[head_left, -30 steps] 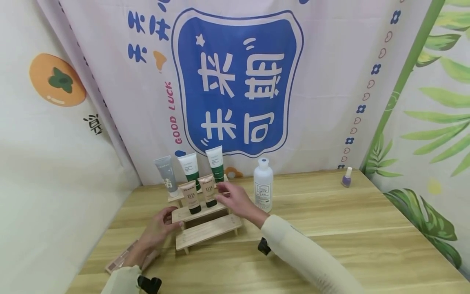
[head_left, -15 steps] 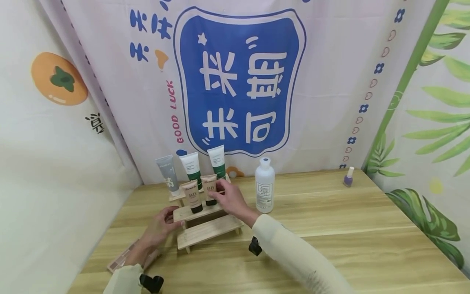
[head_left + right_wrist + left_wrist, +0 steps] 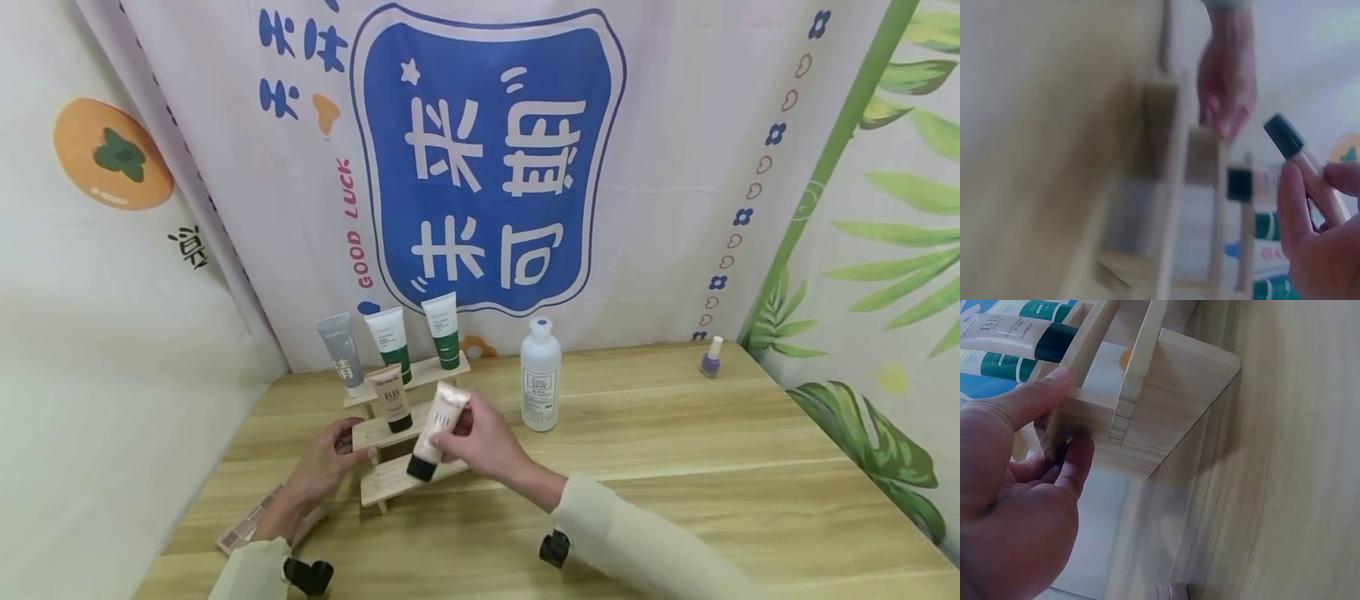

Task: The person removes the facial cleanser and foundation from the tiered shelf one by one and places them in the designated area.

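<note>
Head: right hand (image 3: 483, 437) pinches 1 BB tube (image 3: 444, 417) above the near step (image 3: 392, 480); swinging left might topple its standing twin (image 3: 392, 398). Left wrist: left hand (image 3: 1019, 509) grips the middle step (image 3: 1092, 334); tugging could upset it. Right wrist: fingers (image 3: 1294, 200) clasp the tube; slackening could drop it.

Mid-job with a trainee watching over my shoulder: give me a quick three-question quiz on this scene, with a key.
1. How many things stand on the top step of the wooden stand?
2. True or false: the left hand holds the left end of the middle step.
3. What does the right hand hold?
A) the white bottle
B) the nail polish
C) a BB tube

Key:
1. Three: a grey tube and two white-and-green tubes.
2. True.
3. C; it is tilted, black cap down.
</note>
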Demonstrator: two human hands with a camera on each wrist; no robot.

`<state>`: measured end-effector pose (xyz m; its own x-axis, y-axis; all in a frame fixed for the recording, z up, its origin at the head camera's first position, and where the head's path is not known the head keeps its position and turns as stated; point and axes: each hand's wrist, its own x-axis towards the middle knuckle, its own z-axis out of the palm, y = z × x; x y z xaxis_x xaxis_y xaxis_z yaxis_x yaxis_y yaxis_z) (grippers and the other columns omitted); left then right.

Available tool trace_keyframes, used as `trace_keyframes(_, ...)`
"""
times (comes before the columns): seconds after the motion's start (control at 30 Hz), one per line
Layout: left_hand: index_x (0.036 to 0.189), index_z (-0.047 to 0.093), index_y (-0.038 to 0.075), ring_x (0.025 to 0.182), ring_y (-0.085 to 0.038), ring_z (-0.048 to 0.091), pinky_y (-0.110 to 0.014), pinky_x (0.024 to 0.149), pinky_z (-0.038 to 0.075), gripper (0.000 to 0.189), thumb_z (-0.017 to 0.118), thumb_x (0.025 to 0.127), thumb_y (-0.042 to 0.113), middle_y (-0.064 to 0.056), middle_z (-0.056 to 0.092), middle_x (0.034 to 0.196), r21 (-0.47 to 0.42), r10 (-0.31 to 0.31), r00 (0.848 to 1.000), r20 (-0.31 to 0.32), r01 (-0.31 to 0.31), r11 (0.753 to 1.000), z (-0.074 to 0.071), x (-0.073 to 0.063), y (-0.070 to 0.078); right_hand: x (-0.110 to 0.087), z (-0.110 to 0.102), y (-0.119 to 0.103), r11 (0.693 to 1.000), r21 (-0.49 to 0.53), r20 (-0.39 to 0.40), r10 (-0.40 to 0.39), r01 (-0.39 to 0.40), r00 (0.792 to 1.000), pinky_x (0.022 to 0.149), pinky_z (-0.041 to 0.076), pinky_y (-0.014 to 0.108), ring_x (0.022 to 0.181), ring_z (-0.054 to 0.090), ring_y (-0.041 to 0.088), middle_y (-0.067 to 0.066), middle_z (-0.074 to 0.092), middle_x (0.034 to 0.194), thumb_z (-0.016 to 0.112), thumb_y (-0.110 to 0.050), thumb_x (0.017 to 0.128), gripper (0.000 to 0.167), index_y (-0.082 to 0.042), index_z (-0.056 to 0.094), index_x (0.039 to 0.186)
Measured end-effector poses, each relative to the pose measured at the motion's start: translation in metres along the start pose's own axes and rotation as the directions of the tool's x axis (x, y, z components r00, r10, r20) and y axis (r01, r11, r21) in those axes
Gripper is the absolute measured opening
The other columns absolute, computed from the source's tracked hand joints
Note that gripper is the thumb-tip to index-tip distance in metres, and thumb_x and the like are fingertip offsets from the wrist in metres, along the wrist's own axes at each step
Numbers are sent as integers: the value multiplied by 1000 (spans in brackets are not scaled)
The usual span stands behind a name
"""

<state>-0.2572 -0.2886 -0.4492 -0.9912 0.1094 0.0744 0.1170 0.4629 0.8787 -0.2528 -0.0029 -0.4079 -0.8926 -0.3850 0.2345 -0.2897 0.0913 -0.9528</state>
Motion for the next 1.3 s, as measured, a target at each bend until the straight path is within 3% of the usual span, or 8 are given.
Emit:
trace_keyframes(0.07, 141, 39, -6, 124, -39, 53, -31, 96, 51, 67, 73, 89, 17, -30, 50, 136, 14, -1, 1000, -1, 1, 1000, 0, 0, 0, -10, 5, 5, 998, 41, 45, 55, -57, 997, 66, 60, 31, 83, 67, 21, 13, 65, 99, 78, -5, 81, 57, -2, 45, 126)
trace_keyframes(0.23, 141, 39, -7, 124, -40, 53, -31, 97, 51, 65, 73, 89, 16, -30, 50, 136, 17, -2, 1000, -6, 2, 1000, 0, 2, 0, -32, 19, 22, 987, -8, 151, 161, -162, 975, 57, 59, 31, 69, 67, 17, 8, 66, 85, 80, 2, 76, 57, -2, 44, 120)
trace_keyframes(0.3, 141, 39, -7, 124, -40, 53, -30, 96, 51, 65, 72, 89, 15, -30, 50, 136, 10, -4, 1000, -5, 4, 1000, 1, 2, 0, -39, 25, 28, 980, -21, 197, 196, -196, 961, 54, 59, 31, 64, 66, 18, 8, 65, 81, 77, 5, 76, 51, -2, 45, 116)
trace_keyframes(0.47, 141, 38, -7, 124, -40, 53, -30, 96, 51, 66, 73, 89, 16, -29, 49, 136, 2, -10, 1000, -2, 10, 1000, 2, -1, -1, -50, 38, 39, 949, 54, 315, 278, -309, 908, 53, 59, 34, 56, 67, 25, 12, 66, 76, 69, 11, 80, 40, -1, 44, 109)
trace_keyframes(0.67, 141, 38, -8, 124, -41, 53, -29, 96, 51, 66, 72, 89, 14, -30, 49, 136, -10, 10, 1000, -5, -10, 1000, 1, 0, -1, -48, 46, 36, 943, 7, 370, 306, -331, 877, 48, 58, 32, 49, 64, 21, 12, 67, 69, 73, 8, 79, 37, -3, 46, 102)
trace_keyframes(1.07, 142, 36, -6, 125, -41, 52, -31, 98, 50, 68, 72, 89, 15, -30, 48, 137, -33, 2, 1000, 2, -2, 999, 3, -1, 0, -50, 61, 33, 934, -180, 310, 351, -308, 884, 41, 54, 30, 42, 60, 18, 9, 63, 62, 80, 6, 71, 49, 4, 56, 114)
trace_keyframes(1.3, 141, 37, -6, 125, -40, 52, -28, 97, 50, 67, 72, 89, 16, -29, 49, 136, -38, 5, 1000, -4, -5, 999, 1, -1, 0, -50, 65, 32, 944, -167, 341, 326, -285, 881, 42, 54, 29, 42, 60, 16, 8, 64, 60, 79, 6, 73, 50, 5, 56, 117)
